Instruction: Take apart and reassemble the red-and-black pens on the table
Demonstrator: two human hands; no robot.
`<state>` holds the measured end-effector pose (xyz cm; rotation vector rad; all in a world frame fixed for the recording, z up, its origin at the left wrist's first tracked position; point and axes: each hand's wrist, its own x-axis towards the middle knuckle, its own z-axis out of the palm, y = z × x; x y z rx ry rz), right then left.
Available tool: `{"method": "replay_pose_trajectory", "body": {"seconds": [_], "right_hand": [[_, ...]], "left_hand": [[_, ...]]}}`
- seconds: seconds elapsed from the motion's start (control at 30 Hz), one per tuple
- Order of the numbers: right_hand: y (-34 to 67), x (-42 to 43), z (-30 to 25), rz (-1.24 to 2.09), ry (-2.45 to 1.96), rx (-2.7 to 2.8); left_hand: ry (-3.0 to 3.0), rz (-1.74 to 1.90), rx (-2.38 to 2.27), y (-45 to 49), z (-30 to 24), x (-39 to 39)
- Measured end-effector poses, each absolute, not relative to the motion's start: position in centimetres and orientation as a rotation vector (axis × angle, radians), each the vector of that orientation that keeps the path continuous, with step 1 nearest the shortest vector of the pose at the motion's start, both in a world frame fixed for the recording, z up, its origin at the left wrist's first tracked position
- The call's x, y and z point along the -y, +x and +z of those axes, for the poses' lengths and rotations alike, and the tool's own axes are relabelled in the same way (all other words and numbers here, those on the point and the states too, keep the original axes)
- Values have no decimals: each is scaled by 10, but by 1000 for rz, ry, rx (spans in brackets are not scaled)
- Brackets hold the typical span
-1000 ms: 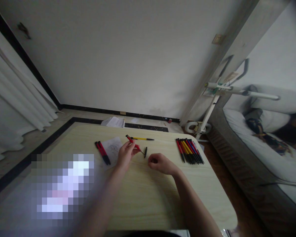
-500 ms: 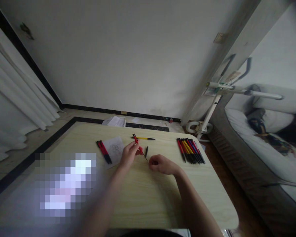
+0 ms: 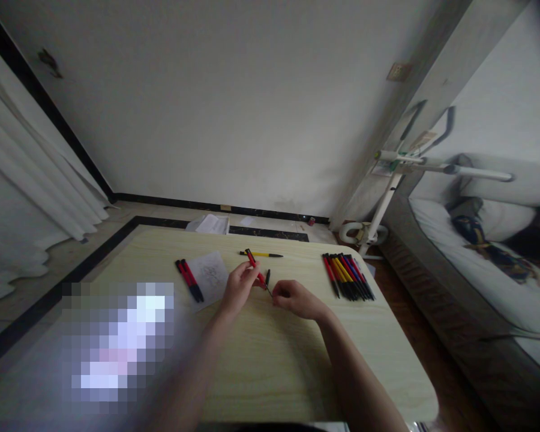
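Observation:
My left hand (image 3: 240,287) is closed around a red pen barrel (image 3: 251,258), which is tilted, its lower end toward my right hand. A thin dark refill (image 3: 268,290) sticks out of that end. My right hand (image 3: 294,298) has its fingertips pinched together at the refill's tip; whatever small thing they hold is too small to make out. Just behind the refill lies a black pen grip (image 3: 268,276). Farther back, a yellow and black pen (image 3: 270,255) lies crosswise on the table.
Two red and black pens (image 3: 189,281) lie on a paper with a drawing (image 3: 213,273) at the left. A row of several coloured pens (image 3: 347,277) lies at the right on the wooden table (image 3: 261,372). A blurred bright patch (image 3: 126,336) covers the table's left front.
My left hand has brought the red barrel slightly right and down, so the refill's tip now meets my right fingertips. My right hand has hardly moved.

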<state>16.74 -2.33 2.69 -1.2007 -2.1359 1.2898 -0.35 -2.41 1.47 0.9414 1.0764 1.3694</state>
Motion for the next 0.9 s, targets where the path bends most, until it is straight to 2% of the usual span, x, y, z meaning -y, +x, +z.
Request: {"method": "replay_pose_trajectory", "body": {"seconds": [0.17,0.47,0.73,0.9], "right_hand": [[162,22,17,1169,-1283,1950],[148,27,16,733,-1351,1787],[143,31,21,666,-1222,1699],[153,25,18,582,-1307,1694]], "left_hand": [[744,1445,-1009,-6,12,20],[519,1478,-828,-8,8,19],[332,1456,-732,-14,7,18],[184,1429,-633,-22,6,16]]}}
